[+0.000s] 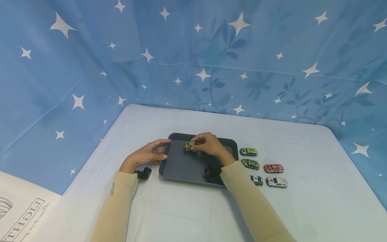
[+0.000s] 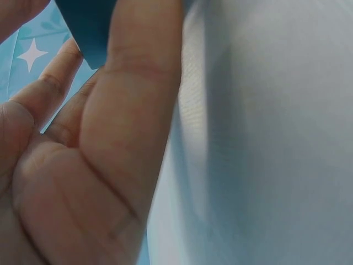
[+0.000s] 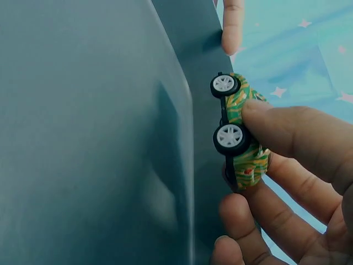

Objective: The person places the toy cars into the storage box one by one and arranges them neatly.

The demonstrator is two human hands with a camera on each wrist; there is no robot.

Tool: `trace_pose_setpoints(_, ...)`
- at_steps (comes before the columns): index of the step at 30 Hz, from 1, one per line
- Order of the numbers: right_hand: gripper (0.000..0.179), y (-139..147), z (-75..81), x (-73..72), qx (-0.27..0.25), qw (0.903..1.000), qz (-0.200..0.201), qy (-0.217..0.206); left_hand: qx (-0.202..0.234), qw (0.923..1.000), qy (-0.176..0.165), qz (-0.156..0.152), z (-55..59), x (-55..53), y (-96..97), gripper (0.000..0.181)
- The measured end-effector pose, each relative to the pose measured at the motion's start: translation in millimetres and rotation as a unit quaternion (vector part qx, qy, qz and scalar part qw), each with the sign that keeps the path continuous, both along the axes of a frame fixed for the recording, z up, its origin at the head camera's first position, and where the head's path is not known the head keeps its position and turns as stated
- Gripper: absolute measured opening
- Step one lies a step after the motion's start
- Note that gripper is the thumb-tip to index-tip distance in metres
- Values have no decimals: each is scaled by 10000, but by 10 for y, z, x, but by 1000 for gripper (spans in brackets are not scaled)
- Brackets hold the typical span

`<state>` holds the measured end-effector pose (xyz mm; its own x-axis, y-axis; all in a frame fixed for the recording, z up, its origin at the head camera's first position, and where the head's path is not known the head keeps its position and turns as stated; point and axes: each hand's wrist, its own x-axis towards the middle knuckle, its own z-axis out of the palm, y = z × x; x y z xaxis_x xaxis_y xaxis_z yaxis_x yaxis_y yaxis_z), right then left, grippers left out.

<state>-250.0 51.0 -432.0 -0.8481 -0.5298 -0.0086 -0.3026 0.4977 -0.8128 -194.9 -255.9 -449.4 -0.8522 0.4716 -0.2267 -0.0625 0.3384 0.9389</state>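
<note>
My right hand (image 1: 210, 144) pinches a green-and-yellow camouflage toy car (image 1: 189, 145) above the far part of a dark grey tray (image 1: 193, 182). In the right wrist view, the thumb lies on the side of the car (image 3: 248, 160), with its white-spoked black wheels toward the tray (image 3: 94, 132). At the tray's left side, my left hand (image 1: 148, 154) has extended fingers touching the rim. The left wrist view shows a corner of the tray (image 2: 91, 33) beside the thumb and fingers of the left hand (image 2: 110, 149).
Right of the tray are a blue-green toy car (image 1: 248, 152), a green camouflage car (image 1: 250, 164), a red car (image 1: 273, 168), a white car (image 1: 276, 182) and a white-and-green car (image 1: 257, 180), partly hidden by the sleeve. A starry blue cloth (image 1: 181, 43) hangs behind the white table (image 1: 317, 188).
</note>
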Motion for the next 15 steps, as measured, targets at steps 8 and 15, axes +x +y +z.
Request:
trace_pose_setpoints(8, 25, -132, -23, 9, 41, 9998, -213, -20, 0, 10000, -76, 33, 1, 8, 26, 75)
trace_pose_setpoints(15, 25, -257, -4, 18, 258, 9988, -409, -21, 79, 9999, -123, 15, 5, -6, 24, 75)
